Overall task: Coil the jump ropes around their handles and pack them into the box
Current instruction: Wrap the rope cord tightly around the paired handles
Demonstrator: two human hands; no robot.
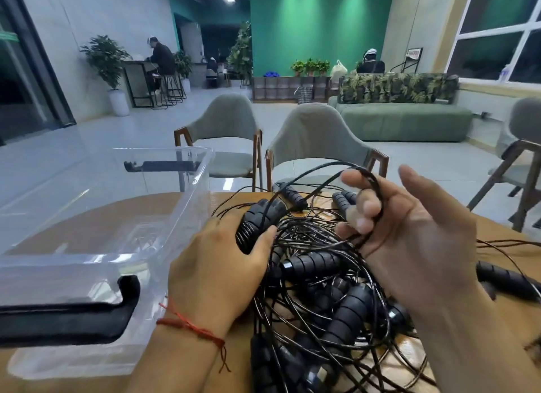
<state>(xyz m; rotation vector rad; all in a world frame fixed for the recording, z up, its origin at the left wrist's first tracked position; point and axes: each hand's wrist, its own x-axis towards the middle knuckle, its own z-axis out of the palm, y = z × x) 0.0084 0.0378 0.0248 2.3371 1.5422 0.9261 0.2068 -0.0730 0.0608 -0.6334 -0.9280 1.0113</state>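
A tangled heap of black jump ropes (319, 278) with ribbed black handles lies on the wooden table (187, 205) in front of me. My left hand (216, 272) grips a pair of ribbed handles (259, 219) at the heap's left edge. My right hand (409, 240) is raised above the heap, with a thin black cord (377, 184) looped over its curled fingers. The clear plastic box (164, 240) stands to the left of the heap, and nothing shows inside it.
The box has black latch handles (73, 322) on its near and far ends. Two grey chairs (316, 140) stand across the table, another chair (518, 164) at the right. A green sofa and several people sit farther back.
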